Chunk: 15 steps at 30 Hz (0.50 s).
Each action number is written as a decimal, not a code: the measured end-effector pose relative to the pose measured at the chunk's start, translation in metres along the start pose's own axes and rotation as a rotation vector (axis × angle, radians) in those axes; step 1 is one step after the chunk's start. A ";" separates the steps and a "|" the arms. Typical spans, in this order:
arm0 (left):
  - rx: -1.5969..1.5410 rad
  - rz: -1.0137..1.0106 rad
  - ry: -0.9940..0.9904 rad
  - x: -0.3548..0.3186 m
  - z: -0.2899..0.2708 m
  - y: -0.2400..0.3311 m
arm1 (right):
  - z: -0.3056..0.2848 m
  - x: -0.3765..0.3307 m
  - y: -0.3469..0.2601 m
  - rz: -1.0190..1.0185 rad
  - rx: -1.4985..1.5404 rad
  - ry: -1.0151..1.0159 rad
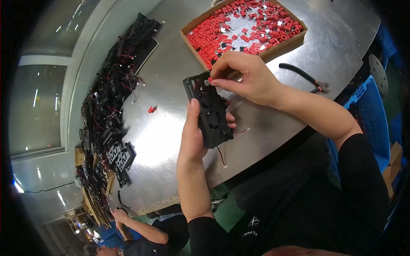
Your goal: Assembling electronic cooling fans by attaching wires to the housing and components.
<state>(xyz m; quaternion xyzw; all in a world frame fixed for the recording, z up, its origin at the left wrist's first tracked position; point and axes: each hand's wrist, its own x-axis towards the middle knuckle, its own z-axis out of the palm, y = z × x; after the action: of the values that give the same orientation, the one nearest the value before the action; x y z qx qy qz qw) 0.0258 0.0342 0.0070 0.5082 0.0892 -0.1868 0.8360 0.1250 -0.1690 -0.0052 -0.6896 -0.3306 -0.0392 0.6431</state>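
My left hand (196, 126) is wrapped round a black plastic housing (210, 112) with round openings, held tilted above the metal table. Thin red and white wires with small white plugs (225, 166) hang from its lower end. At the housing's upper end my right hand (245, 77) pinches a small red plastic part (210, 80) between thumb and fingertips, touching the housing there. Part of that red piece is hidden by the fingers. Another red piece with a metal end (152, 109) lies on the table left of the housing.
A shallow cardboard box (243, 59) of small red parts stands at the back. Pliers with dark handles (304, 77) lie at right. Black housings with wires (109, 102) are heaped along the left edge. A blue crate (370, 115) stands beyond the right edge; a co-worker's arm (139, 226) shows lower left.
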 end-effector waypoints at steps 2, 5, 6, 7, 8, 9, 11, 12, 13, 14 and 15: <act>0.095 -0.012 0.063 0.001 0.007 -0.003 | -0.001 -0.002 0.004 0.009 0.002 -0.015; 0.264 0.079 0.098 0.001 0.016 -0.001 | 0.002 -0.005 0.011 -0.024 0.010 -0.024; 0.233 0.067 0.096 0.001 0.015 -0.002 | 0.002 -0.006 0.013 -0.064 0.016 -0.015; 0.200 0.057 0.098 -0.001 0.014 -0.003 | 0.003 -0.006 0.013 -0.064 0.016 -0.022; 0.196 0.060 0.101 -0.001 0.013 -0.003 | 0.005 -0.007 0.012 -0.045 0.027 -0.037; 0.190 0.056 0.100 -0.001 0.011 -0.003 | 0.006 -0.007 0.012 -0.025 0.038 -0.052; 0.177 0.054 0.102 0.000 0.009 -0.003 | 0.006 -0.006 0.011 -0.044 0.028 -0.069; 0.146 0.045 0.115 0.000 0.008 -0.003 | 0.006 -0.005 0.011 -0.063 0.020 -0.078; 0.116 0.035 0.127 0.001 0.006 -0.003 | 0.006 -0.005 0.011 -0.062 0.019 -0.083; 0.112 0.036 0.128 0.001 0.007 -0.003 | 0.005 -0.006 0.012 -0.052 0.051 -0.082; 0.096 0.024 0.121 0.000 0.010 -0.001 | 0.005 -0.006 0.013 -0.041 0.084 -0.081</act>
<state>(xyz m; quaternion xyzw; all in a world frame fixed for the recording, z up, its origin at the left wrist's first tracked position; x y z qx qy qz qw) 0.0251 0.0251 0.0102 0.5589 0.1243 -0.1496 0.8061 0.1251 -0.1663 -0.0203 -0.6561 -0.3718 -0.0107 0.6566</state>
